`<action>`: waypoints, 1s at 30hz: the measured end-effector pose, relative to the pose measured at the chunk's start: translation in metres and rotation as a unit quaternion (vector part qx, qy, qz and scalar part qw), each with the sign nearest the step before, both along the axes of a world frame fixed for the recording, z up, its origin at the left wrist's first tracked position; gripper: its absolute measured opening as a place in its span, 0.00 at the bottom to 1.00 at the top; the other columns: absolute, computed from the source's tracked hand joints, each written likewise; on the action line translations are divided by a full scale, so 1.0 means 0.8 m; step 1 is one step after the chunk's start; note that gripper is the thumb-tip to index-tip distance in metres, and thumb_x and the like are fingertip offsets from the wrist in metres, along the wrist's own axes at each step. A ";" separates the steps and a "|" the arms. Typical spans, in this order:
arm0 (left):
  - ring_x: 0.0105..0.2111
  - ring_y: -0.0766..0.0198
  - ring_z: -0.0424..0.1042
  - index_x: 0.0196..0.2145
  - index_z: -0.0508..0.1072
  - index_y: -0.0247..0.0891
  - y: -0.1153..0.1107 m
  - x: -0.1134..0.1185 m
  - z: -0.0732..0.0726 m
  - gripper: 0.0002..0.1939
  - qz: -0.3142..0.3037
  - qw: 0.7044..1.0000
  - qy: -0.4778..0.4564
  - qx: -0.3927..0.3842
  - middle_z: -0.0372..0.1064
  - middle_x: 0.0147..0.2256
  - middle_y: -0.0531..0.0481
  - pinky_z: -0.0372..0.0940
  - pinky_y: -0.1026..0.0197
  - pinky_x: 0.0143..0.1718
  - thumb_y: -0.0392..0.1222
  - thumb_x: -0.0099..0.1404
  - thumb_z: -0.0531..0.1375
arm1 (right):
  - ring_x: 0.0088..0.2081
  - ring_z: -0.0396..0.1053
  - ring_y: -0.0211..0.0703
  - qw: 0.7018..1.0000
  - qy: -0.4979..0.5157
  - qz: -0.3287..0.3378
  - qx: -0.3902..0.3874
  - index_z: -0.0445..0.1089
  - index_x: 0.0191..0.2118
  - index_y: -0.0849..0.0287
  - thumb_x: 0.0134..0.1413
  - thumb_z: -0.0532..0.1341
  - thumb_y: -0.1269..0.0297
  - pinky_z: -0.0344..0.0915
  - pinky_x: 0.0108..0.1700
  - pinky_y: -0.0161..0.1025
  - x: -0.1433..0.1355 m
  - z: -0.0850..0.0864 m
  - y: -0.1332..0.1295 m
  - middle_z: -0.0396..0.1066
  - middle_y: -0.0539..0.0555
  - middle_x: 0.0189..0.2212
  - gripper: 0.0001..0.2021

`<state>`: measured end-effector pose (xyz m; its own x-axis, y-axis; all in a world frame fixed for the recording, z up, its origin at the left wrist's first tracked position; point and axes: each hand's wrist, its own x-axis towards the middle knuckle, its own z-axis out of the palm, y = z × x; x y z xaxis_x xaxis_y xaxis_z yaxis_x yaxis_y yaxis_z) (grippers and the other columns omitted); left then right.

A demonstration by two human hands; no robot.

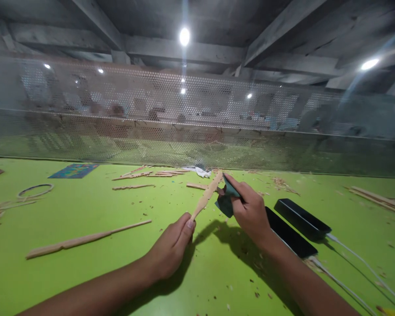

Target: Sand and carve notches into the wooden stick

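Note:
My left hand (173, 248) is closed around the thin end of a pale carved wooden stick (208, 195), which slants up and away over the table. My right hand (252, 210) pinches a folded dark green sheet (225, 206) that looks like sandpaper, close beside the stick's wide far end. Whether the sheet touches the wood I cannot tell. Behind the stick lies a short light wooden piece (196, 186), partly hidden. A longer carved stick (82, 240) rests on the table to the left of my left hand.
Right of my right hand lie a black phone (294, 235) and a black block (301, 217), with white cables. A perforated metal screen (191, 136) crosses the green table's back. Several carved sticks (133, 187), a ring (36, 191), a patterned card (74, 171) and wood shavings (283, 184) lie about.

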<state>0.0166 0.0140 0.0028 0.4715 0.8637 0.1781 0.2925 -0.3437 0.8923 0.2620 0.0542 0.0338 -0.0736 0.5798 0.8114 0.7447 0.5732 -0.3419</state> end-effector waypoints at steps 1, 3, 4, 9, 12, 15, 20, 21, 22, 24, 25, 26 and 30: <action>0.32 0.59 0.59 0.36 0.61 0.44 0.000 0.000 0.000 0.21 -0.002 1.000 0.001 0.001 0.58 0.31 0.54 0.56 0.56 0.36 0.58 0.80 0.42 | 0.36 0.72 0.47 1.000 0.002 0.002 0.001 0.71 0.65 0.51 0.64 0.53 0.73 0.71 0.40 0.45 -0.001 0.000 0.000 0.75 0.56 0.37 0.27; 0.31 0.59 0.59 0.36 0.60 0.44 0.000 0.000 -0.001 0.20 -0.004 1.000 0.003 0.004 0.58 0.30 0.55 0.55 0.56 0.36 0.58 0.80 0.43 | 0.36 0.72 0.47 1.000 0.005 0.006 0.003 0.71 0.66 0.51 0.65 0.52 0.73 0.71 0.40 0.45 -0.001 0.000 -0.001 0.74 0.55 0.36 0.27; 0.31 0.59 0.59 0.36 0.60 0.44 0.001 0.000 -0.001 0.20 -0.005 1.000 0.005 0.006 0.58 0.30 0.55 0.55 0.56 0.36 0.58 0.80 0.43 | 0.36 0.72 0.46 1.000 0.005 0.008 0.004 0.70 0.66 0.51 0.65 0.52 0.73 0.71 0.40 0.45 -0.002 0.000 -0.001 0.74 0.55 0.36 0.27; 0.31 0.58 0.59 0.36 0.60 0.45 0.002 0.000 -0.002 0.20 0.008 1.000 0.014 0.011 0.58 0.30 0.55 0.54 0.55 0.36 0.57 0.80 0.42 | 0.34 0.70 0.44 1.000 -0.014 0.020 -0.001 0.72 0.66 0.51 0.63 0.52 0.75 0.70 0.37 0.41 -0.005 -0.003 -0.005 0.70 0.54 0.35 0.29; 0.30 0.59 0.58 0.36 0.60 0.45 0.002 0.001 -0.002 0.19 0.014 1.000 0.021 0.010 0.57 0.29 0.56 0.54 0.55 0.35 0.57 0.80 0.43 | 0.32 0.69 0.42 0.997 -0.066 0.043 -0.016 0.73 0.65 0.53 0.60 0.52 0.76 0.69 0.35 0.40 -0.010 -0.008 -0.010 0.68 0.54 0.35 0.30; 0.30 0.58 0.58 0.37 0.60 0.44 0.003 0.003 -0.003 0.18 0.022 0.999 0.026 0.012 0.57 0.29 0.56 0.54 0.55 0.35 0.56 0.80 0.43 | 0.32 0.69 0.43 0.990 -0.122 0.064 -0.032 0.73 0.65 0.52 0.58 0.53 0.76 0.69 0.35 0.39 -0.016 -0.012 -0.013 0.68 0.54 0.36 0.31; 0.30 0.58 0.59 0.38 0.61 0.44 0.003 0.005 -0.005 0.19 0.026 0.999 0.038 0.011 0.58 0.29 0.56 0.54 0.55 0.35 0.56 0.80 0.42 | 0.31 0.68 0.43 0.987 -0.148 0.045 -0.048 0.72 0.66 0.52 0.58 0.53 0.77 0.69 0.35 0.40 -0.017 -0.017 -0.009 0.68 0.55 0.37 0.32; 0.30 0.58 0.59 0.38 0.61 0.44 0.003 0.005 -0.007 0.19 0.025 0.999 0.042 0.010 0.58 0.29 0.56 0.54 0.55 0.35 0.57 0.80 0.42 | 0.31 0.67 0.43 0.988 -0.145 0.035 -0.050 0.71 0.66 0.54 0.58 0.52 0.78 0.69 0.35 0.40 -0.016 -0.017 -0.008 0.69 0.56 0.38 0.33; 0.30 0.58 0.60 0.38 0.62 0.44 0.003 0.006 -0.008 0.19 0.025 0.999 0.047 0.009 0.59 0.29 0.55 0.54 0.55 0.35 0.57 0.80 0.42 | 0.31 0.67 0.43 0.988 -0.143 0.028 -0.050 0.71 0.67 0.55 0.58 0.52 0.78 0.70 0.36 0.41 -0.016 -0.018 -0.008 0.69 0.57 0.38 0.33; 0.29 0.58 0.60 0.39 0.62 0.44 0.003 0.005 -0.011 0.19 0.026 0.998 0.055 0.007 0.59 0.29 0.55 0.54 0.55 0.34 0.57 0.80 0.42 | 0.31 0.67 0.44 0.987 -0.152 0.032 -0.051 0.70 0.67 0.55 0.59 0.52 0.77 0.70 0.36 0.41 -0.017 -0.020 -0.009 0.69 0.57 0.38 0.32; 0.29 0.57 0.60 0.39 0.62 0.44 0.004 0.005 -0.012 0.19 0.029 0.998 0.057 0.007 0.59 0.29 0.55 0.54 0.55 0.34 0.57 0.80 0.42 | 0.31 0.67 0.45 0.984 -0.163 0.042 -0.050 0.70 0.67 0.54 0.59 0.52 0.77 0.70 0.35 0.41 -0.018 -0.021 -0.010 0.69 0.56 0.37 0.32; 0.29 0.57 0.60 0.39 0.62 0.44 0.004 0.005 -0.012 0.19 0.031 0.998 0.058 0.009 0.59 0.29 0.55 0.53 0.55 0.34 0.57 0.80 0.42 | 0.32 0.67 0.45 0.982 -0.175 0.056 -0.049 0.70 0.67 0.53 0.59 0.53 0.76 0.69 0.34 0.41 -0.020 -0.022 -0.011 0.69 0.56 0.37 0.32; 0.29 0.57 0.60 0.41 0.61 0.44 0.004 0.004 -0.007 0.16 0.031 0.998 0.056 0.022 0.60 0.30 0.54 0.52 0.54 0.34 0.54 0.80 0.42 | 0.30 0.65 0.44 0.972 -0.207 0.104 -0.029 0.69 0.68 0.52 0.60 0.53 0.75 0.67 0.31 0.39 -0.026 -0.027 -0.017 0.68 0.55 0.36 0.31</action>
